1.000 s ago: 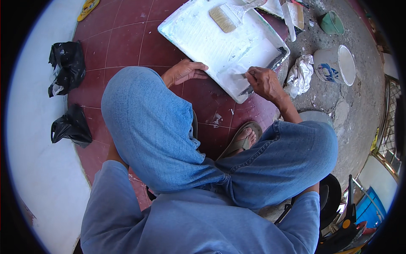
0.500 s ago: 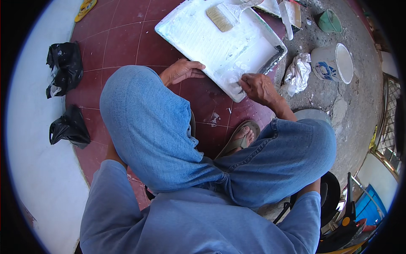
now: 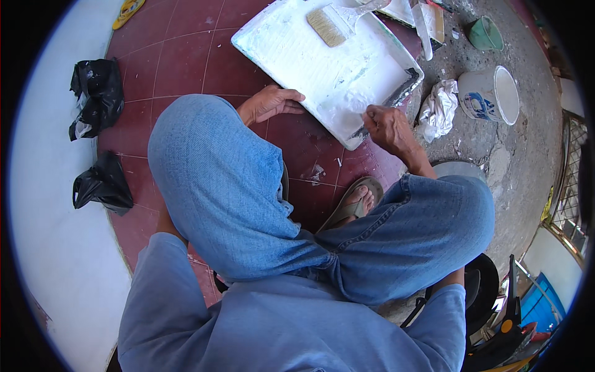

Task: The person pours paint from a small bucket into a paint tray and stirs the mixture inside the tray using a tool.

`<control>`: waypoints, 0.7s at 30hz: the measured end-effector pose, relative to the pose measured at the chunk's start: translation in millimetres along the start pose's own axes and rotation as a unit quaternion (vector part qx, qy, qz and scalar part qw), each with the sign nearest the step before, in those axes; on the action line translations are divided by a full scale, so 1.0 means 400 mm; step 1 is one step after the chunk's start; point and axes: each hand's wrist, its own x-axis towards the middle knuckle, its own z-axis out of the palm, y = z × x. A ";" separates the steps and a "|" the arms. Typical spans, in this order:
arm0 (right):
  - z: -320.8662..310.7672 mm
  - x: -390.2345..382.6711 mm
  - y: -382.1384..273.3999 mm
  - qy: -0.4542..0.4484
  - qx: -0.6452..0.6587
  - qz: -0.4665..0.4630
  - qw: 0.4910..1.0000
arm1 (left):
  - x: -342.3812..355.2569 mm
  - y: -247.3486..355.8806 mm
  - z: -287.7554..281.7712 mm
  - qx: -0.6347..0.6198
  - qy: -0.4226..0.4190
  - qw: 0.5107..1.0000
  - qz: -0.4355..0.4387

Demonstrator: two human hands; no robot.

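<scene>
A white paint-coated tray (image 3: 372,62) lies tilted on the red tiled floor in front of my knees. My left hand (image 3: 269,102) rests on its near left edge, fingers curled over the rim. My right hand (image 3: 387,127) is fisted at the tray's near right edge, beside the dark side wall, pinching a small tool that the fingers mostly hide. A flat brush (image 3: 328,25) with pale bristles lies inside the tray at its far end.
A white bucket (image 3: 489,96), a green cup (image 3: 483,34) and a crumpled white cloth (image 3: 439,108) sit on rough concrete at the right. Two black plastic bags (image 3: 96,96) lie at the left by a white strip. My sandalled foot (image 3: 356,201) is between my knees.
My right hand has shifted a little along the tray's near right edge and curled into a tighter fist. My left hand has stayed on the tray's rim.
</scene>
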 end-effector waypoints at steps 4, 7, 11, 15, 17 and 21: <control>0.007 0.021 0.010 -0.003 0.054 -0.023 0.998 | -0.004 -0.001 -0.003 0.001 0.001 1.000 0.002; -0.011 0.007 0.015 0.065 0.005 0.011 0.998 | 0.012 -0.004 0.008 -0.004 -0.009 1.000 0.006; -0.005 0.005 -0.005 0.006 0.029 -0.003 1.000 | 0.000 -0.004 -0.002 0.005 -0.002 1.000 0.000; -0.009 0.027 0.006 0.011 0.121 -0.007 0.993 | 0.003 -0.001 0.001 -0.002 -0.002 1.000 0.001; -0.018 0.019 0.030 0.084 0.001 0.035 0.996 | 0.007 -0.001 0.006 -0.003 -0.005 1.000 0.004; -0.011 -0.002 0.011 -0.040 0.055 -0.006 0.998 | -0.003 0.001 -0.002 0.001 0.002 1.000 -0.005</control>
